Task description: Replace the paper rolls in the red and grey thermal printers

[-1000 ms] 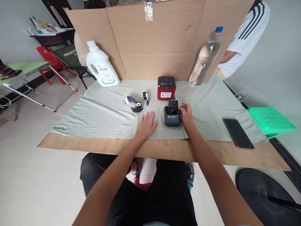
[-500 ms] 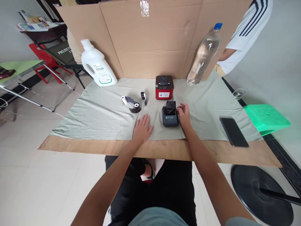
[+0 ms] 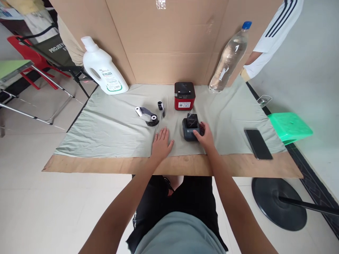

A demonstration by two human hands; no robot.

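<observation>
Device (image 3: 189,135): stands on the cloth (image 3: 116,135) between the two hands, just beside the right one; a black piece (image 3: 192,120) rises upright from its top.
Right hand (image 3: 205,137): half curled about the device's right side, thumb laid against the front, fingers bent along the flank; it has hold of that edge, how firmly cannot be told.
Right forearm (image 3: 233,190): slants in from the lower right, across the board's (image 3: 106,164) bare near edge.
Left hand (image 3: 160,145): open and empty, palm down on the cloth, fingers slightly apart and pointing away from the body, thumb spread toward the device.
Left forearm (image 3: 129,199): slants in from the lower left, over the same edge.
Rolls (image 3: 152,123): beyond the left fingertips, apart from them, joined by a dark strip.
Red box (image 3: 184,104): behind the device, near it.
Phone (image 3: 258,144): flat, well to the right, one corner over the wood.
</observation>
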